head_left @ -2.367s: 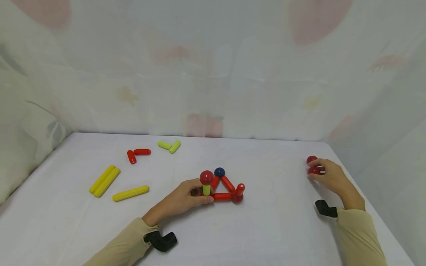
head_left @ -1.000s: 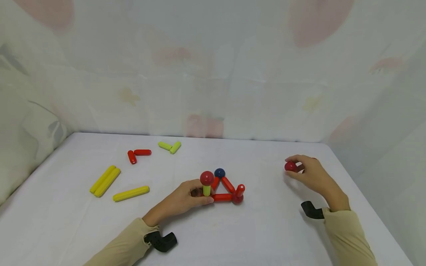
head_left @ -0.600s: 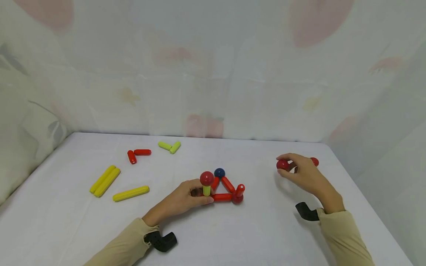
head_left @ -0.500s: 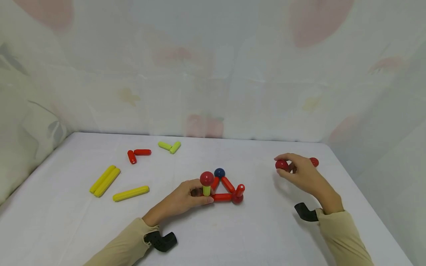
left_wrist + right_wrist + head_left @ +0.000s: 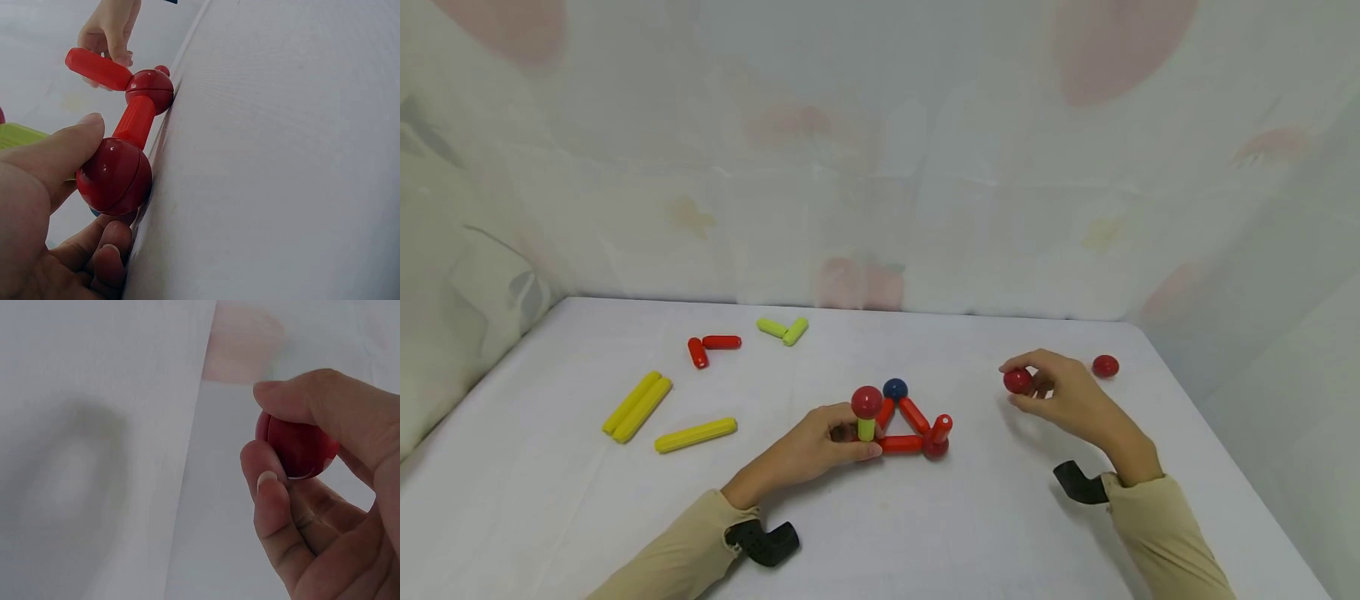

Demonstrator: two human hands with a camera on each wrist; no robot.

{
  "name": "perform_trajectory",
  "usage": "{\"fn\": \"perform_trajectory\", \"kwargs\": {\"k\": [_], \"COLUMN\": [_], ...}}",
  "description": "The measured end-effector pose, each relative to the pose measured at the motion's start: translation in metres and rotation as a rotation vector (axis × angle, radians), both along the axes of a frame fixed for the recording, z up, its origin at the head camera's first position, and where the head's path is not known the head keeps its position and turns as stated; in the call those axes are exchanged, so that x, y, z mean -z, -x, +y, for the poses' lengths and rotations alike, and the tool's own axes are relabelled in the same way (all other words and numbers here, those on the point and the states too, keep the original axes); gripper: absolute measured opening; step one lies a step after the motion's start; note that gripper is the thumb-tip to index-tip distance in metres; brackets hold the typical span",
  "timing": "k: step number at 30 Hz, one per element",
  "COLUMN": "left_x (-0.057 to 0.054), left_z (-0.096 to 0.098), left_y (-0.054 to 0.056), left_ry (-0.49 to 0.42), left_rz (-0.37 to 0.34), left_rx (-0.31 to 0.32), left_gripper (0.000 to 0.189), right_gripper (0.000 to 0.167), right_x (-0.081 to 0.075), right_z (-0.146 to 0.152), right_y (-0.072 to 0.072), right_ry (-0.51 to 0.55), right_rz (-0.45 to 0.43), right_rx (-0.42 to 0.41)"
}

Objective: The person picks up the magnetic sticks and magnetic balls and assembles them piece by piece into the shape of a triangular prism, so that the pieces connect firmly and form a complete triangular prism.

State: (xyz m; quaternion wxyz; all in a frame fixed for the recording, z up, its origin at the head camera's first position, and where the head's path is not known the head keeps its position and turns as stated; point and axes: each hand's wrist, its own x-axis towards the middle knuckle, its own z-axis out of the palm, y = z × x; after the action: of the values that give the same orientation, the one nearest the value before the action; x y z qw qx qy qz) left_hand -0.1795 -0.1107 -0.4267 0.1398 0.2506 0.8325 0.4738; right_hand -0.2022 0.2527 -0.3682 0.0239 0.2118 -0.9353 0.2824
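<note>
In the head view, a triangle of red rods (image 5: 901, 445) lies mid-table, with a blue ball (image 5: 895, 389) at its far corner. A short red rod (image 5: 942, 428) rises from the ball (image 5: 935, 448) at its right corner. My left hand (image 5: 820, 446) grips the left corner's red ball (image 5: 115, 178), thumb on one side and fingers below. From that corner stands a lime rod (image 5: 866, 430) topped by another red ball (image 5: 867, 402). Right of the triangle, my right hand (image 5: 1063, 398) pinches a loose red ball (image 5: 300, 447) between thumb and fingers, its shadow on the cloth.
One more red ball (image 5: 1106, 366) sits behind the right hand near the table's right edge. Yellow rods (image 5: 696, 435) lie at the left, with two red rods (image 5: 722, 342) and two lime rods (image 5: 794, 331) farther back. A patterned cloth (image 5: 880, 167) hangs behind the white table (image 5: 970, 533).
My right hand has picked up one of the two red balls at the right edge and carried it left toward the triangle. The left hand has stayed in place on its corner.
</note>
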Motion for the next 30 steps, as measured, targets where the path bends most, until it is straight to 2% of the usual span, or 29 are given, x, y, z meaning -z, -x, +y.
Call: {"fn": "perform_trajectory", "kwargs": {"k": [8,15,24,30], "left_x": [-0.001,0.0,0.001,0.002], "left_z": [0.002,0.001,0.001,0.0], "left_y": [0.0,0.0,0.001,0.001], "left_ry": [0.0,0.002,-0.004,-0.003], "left_rz": [-0.009,0.0,0.008,0.017], "left_rx": [-0.007,-0.002,0.003,0.006], "left_gripper": [0.016,0.016,0.016,0.015], "right_gripper": [0.043,0.044,0.043,0.041], "right_x": [-0.006,-0.009,-0.011,-0.013], "right_z": [-0.015,-0.03,-0.045,-0.053], "right_y": [-0.006,-0.013,-0.02,-0.025], "right_ry": [0.04,0.121,0.14,0.15], "right_rz": [0.053,0.124,0.115,0.15], "right_rx": [-0.024,-0.151,-0.172,-0.244]}}
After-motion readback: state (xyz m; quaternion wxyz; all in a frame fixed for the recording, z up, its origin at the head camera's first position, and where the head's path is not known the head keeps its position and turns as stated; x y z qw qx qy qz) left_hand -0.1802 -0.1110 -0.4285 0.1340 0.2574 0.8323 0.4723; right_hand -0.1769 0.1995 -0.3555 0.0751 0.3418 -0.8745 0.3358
